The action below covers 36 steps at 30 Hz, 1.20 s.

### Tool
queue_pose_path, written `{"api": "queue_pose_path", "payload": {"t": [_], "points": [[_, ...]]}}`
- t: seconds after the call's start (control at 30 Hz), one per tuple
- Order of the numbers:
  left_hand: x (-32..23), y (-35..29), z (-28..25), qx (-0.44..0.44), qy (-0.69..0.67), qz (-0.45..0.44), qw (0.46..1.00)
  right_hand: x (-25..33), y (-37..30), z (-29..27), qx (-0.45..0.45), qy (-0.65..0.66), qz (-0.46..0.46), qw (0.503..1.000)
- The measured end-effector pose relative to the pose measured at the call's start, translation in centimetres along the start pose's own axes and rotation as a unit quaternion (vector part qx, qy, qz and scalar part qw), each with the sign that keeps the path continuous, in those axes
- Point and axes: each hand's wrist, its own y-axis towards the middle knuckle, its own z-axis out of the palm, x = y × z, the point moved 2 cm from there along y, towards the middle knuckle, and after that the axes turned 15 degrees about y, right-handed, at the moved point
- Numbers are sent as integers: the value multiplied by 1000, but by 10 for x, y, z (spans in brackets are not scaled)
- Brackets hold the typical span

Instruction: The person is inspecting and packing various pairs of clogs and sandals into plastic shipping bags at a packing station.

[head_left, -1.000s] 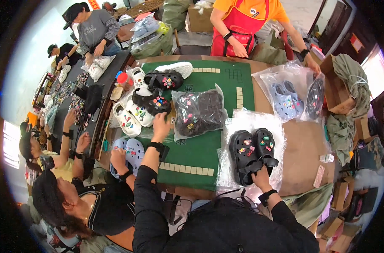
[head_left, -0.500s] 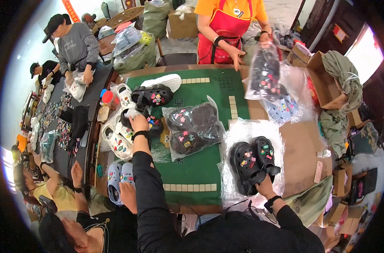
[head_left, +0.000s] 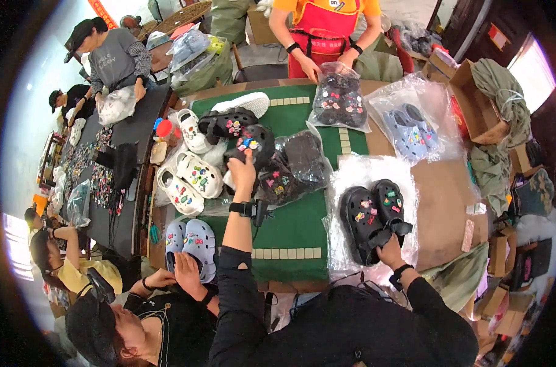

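Left hand [head_left: 242, 175] pinching a clog [head_left: 259, 142], right hand [head_left: 389, 252] pinching a pair [head_left: 355, 211] by its straps [head_left: 399, 227]; we're handling both, likely needing firm grips next.

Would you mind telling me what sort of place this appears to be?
It looks like a small footwear workshop or packing room, judging by the black clogs trimmed with colourful charms, the light-blue clogs in a clear plastic bag, and the small colourful pieces scattered over a dark table.
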Motion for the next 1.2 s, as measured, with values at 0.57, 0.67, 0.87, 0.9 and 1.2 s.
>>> {"api": "queue_pose_path", "payload": {"t": [0.57, 0.67, 0.87, 0.9, 1.2], "points": [[57, -33, -5, 55, 435, 135, 889, 4, 2, -3, -16, 36, 37, 999], [64, -14, -29, 21, 377, 80, 923, 19, 3, -17, 19, 90, 40, 995], [-26, -30, -77, -221, 308, 43, 925, 6, -2, -13, -30, 106, -2, 994], [-41, -33, -93, -240, 204, 51, 948, 8, -2, -15, -33, 112, -18, 993], [-147, -173, -16, -31, -29, 285, 958, 11, -6, -39, 59, 121, -33, 990]]}}
